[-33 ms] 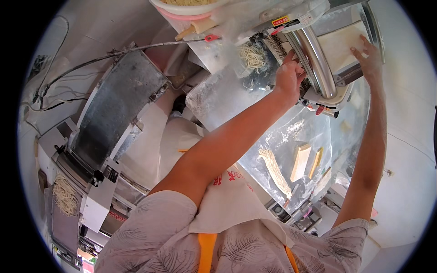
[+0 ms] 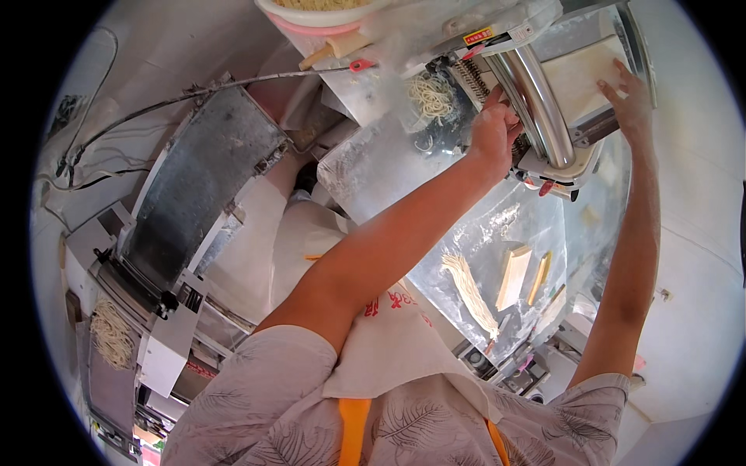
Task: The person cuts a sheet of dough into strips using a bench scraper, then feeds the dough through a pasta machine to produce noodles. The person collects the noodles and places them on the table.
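Note:
A dough-rolling machine with a shiny metal roller [image 2: 538, 105] stands at the upper right. On its right side a pale, flat dough sheet [image 2: 579, 81] lies against the roller. My right hand [image 2: 631, 101] reaches over this sheet, fingers spread, their tips touching its right edge. Left of the roller is my left hand [image 2: 493, 132], its fingers curled in close to the machine beside a coiled spring [image 2: 469, 76]. The machine hides part of those fingers, so what they hold, if anything, does not show. Loose noodles [image 2: 432, 97] lie on the metal table [image 2: 373, 159] nearby.
Nearer on the table are a noodle bundle [image 2: 469, 295], a pale block [image 2: 514, 277] and a yellow stick [image 2: 538, 278]. A rolling pin [image 2: 336, 48] rests by a tub [image 2: 330, 15] at the back. Another machine [image 2: 206, 167] stands left, with noodles [image 2: 111, 334] beside it.

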`<state>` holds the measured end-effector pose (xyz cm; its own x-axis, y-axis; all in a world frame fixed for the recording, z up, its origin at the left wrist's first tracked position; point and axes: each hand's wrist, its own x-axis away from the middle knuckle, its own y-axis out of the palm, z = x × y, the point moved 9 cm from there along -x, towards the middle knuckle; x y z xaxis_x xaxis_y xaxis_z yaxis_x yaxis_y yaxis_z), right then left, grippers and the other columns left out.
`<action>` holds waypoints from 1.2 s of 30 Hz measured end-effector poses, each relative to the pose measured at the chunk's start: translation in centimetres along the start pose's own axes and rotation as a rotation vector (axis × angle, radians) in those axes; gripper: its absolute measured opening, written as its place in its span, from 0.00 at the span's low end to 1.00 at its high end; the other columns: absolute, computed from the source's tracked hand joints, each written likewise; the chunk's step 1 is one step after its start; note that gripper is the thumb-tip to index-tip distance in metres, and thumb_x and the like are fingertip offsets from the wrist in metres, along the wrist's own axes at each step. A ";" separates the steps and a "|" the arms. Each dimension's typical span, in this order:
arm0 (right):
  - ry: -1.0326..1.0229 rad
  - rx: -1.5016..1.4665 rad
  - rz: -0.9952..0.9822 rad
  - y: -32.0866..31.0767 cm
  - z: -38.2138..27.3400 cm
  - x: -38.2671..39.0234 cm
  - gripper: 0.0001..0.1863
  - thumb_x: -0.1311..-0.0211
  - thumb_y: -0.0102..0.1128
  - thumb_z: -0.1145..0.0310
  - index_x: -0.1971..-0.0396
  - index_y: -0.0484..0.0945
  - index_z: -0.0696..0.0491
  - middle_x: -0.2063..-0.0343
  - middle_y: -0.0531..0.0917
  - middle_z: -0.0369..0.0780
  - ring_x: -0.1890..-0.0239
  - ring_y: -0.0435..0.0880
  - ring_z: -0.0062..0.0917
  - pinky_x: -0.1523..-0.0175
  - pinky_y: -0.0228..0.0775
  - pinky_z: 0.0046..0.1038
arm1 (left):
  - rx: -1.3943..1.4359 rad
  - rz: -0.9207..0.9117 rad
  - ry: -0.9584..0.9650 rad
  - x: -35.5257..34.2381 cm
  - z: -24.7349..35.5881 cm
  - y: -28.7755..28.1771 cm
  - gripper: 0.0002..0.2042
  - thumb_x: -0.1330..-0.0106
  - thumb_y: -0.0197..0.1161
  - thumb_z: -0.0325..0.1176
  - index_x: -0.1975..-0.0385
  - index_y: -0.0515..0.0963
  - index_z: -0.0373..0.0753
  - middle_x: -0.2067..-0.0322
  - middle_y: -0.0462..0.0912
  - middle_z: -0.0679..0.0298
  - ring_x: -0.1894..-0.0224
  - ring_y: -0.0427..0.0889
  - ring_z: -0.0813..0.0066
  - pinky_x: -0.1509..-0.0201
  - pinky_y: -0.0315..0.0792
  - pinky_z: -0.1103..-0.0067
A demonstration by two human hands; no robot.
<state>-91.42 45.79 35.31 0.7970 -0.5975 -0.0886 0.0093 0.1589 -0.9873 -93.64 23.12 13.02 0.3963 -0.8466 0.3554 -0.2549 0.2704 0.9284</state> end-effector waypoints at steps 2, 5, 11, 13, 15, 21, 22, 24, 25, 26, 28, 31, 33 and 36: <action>0.007 0.011 0.006 0.0 -0.1 0.2 0.37 0.38 0.70 0.46 0.31 0.74 0.42 0.39 0.76 0.49 0.44 0.82 0.40 0.38 0.75 0.41 | 0.002 -0.012 0.005 0.0 0.1 0.4 0.40 0.45 0.49 0.23 0.25 0.57 0.39 0.40 0.75 0.60 0.41 0.78 0.63 0.33 0.70 0.65; 0.023 0.026 -0.011 0.0 -0.8 0.4 0.37 0.38 0.70 0.44 0.31 0.74 0.41 0.38 0.76 0.48 0.43 0.82 0.39 0.39 0.75 0.41 | 0.001 0.018 0.001 -0.1 0.2 0.2 0.39 0.45 0.48 0.23 0.26 0.58 0.39 0.39 0.75 0.60 0.41 0.78 0.63 0.32 0.70 0.64; 0.020 0.034 -0.012 0.1 -1.1 0.7 0.37 0.38 0.70 0.44 0.31 0.74 0.42 0.38 0.76 0.48 0.43 0.82 0.39 0.39 0.75 0.40 | 0.017 0.045 0.010 0.2 -0.1 0.2 0.36 0.43 0.48 0.22 0.28 0.60 0.39 0.40 0.75 0.59 0.43 0.77 0.64 0.32 0.70 0.66; 0.017 0.033 -0.019 0.1 -1.2 0.9 0.37 0.38 0.70 0.45 0.31 0.74 0.42 0.38 0.76 0.49 0.43 0.82 0.39 0.38 0.75 0.41 | 0.012 0.047 0.019 0.5 0.0 0.6 0.35 0.43 0.48 0.22 0.28 0.60 0.39 0.41 0.75 0.59 0.43 0.77 0.65 0.32 0.71 0.67; 0.021 0.031 -0.025 0.1 -1.5 1.1 0.37 0.38 0.70 0.45 0.31 0.74 0.42 0.38 0.75 0.49 0.43 0.82 0.40 0.38 0.75 0.41 | 0.005 0.057 0.030 0.7 0.1 0.7 0.35 0.42 0.48 0.23 0.29 0.61 0.39 0.42 0.75 0.59 0.43 0.77 0.65 0.33 0.71 0.67; 0.026 0.022 -0.045 0.0 -2.4 1.5 0.35 0.36 0.70 0.47 0.30 0.73 0.42 0.37 0.75 0.49 0.43 0.83 0.40 0.38 0.75 0.40 | 0.013 0.035 0.041 0.3 0.0 0.8 0.35 0.42 0.49 0.24 0.29 0.61 0.39 0.43 0.75 0.60 0.44 0.77 0.66 0.35 0.71 0.67; 0.024 0.024 -0.045 0.1 -2.4 1.6 0.35 0.36 0.69 0.48 0.30 0.73 0.41 0.38 0.75 0.49 0.43 0.83 0.40 0.38 0.75 0.40 | 0.006 0.042 0.036 0.3 -0.2 0.7 0.35 0.42 0.50 0.24 0.29 0.62 0.39 0.43 0.75 0.60 0.45 0.77 0.67 0.36 0.71 0.67; 0.019 0.025 -0.047 0.2 -2.5 1.7 0.35 0.35 0.69 0.49 0.30 0.73 0.41 0.38 0.75 0.49 0.43 0.82 0.40 0.38 0.75 0.40 | -0.008 0.056 0.028 0.2 -0.4 0.4 0.35 0.42 0.50 0.25 0.29 0.62 0.40 0.43 0.75 0.61 0.47 0.76 0.70 0.38 0.70 0.69; 0.015 0.024 -0.048 0.2 -2.5 1.7 0.34 0.35 0.69 0.49 0.30 0.73 0.41 0.38 0.76 0.49 0.43 0.82 0.40 0.38 0.75 0.40 | -0.009 0.085 0.033 0.0 -0.5 0.0 0.35 0.42 0.51 0.25 0.29 0.63 0.41 0.44 0.76 0.62 0.48 0.76 0.71 0.38 0.69 0.70; 0.011 0.024 -0.049 0.3 -2.6 1.7 0.34 0.35 0.69 0.49 0.30 0.73 0.41 0.38 0.76 0.49 0.43 0.82 0.40 0.38 0.75 0.40 | -0.010 0.114 0.038 -0.1 -0.5 -0.3 0.35 0.42 0.51 0.25 0.29 0.63 0.41 0.45 0.76 0.63 0.49 0.75 0.72 0.39 0.69 0.70; 0.014 0.015 -0.049 0.4 -2.6 1.8 0.34 0.35 0.68 0.50 0.30 0.73 0.41 0.38 0.76 0.49 0.44 0.83 0.40 0.38 0.75 0.40 | -0.014 0.143 0.038 -0.3 -0.6 -0.6 0.35 0.43 0.51 0.26 0.29 0.63 0.42 0.47 0.77 0.65 0.51 0.75 0.74 0.41 0.67 0.72; 0.007 0.009 -0.048 0.6 -2.6 2.0 0.34 0.34 0.68 0.50 0.30 0.73 0.41 0.39 0.76 0.49 0.44 0.82 0.40 0.39 0.75 0.40 | -0.015 0.148 0.023 -0.4 -0.7 -1.0 0.34 0.42 0.52 0.26 0.30 0.64 0.43 0.50 0.77 0.66 0.53 0.74 0.75 0.41 0.66 0.73; 0.004 0.013 -0.051 0.6 -2.9 2.1 0.33 0.34 0.68 0.50 0.30 0.73 0.41 0.39 0.76 0.48 0.44 0.82 0.39 0.39 0.75 0.40 | -0.006 0.164 0.010 -0.3 -0.8 -1.4 0.33 0.42 0.52 0.26 0.31 0.65 0.43 0.50 0.77 0.67 0.53 0.74 0.75 0.41 0.67 0.72; 0.007 0.022 -0.059 0.6 -3.6 2.3 0.33 0.34 0.68 0.51 0.30 0.72 0.40 0.39 0.77 0.47 0.44 0.82 0.38 0.39 0.75 0.39 | -0.025 0.127 0.003 -0.1 -0.9 -1.3 0.32 0.42 0.52 0.26 0.32 0.67 0.43 0.50 0.77 0.67 0.51 0.74 0.75 0.41 0.66 0.72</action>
<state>-91.77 41.70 34.05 0.7906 -0.6115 -0.0316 0.0695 0.1409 -0.9876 -92.59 23.25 11.86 0.3653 -0.8032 0.4705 -0.2811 0.3866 0.8784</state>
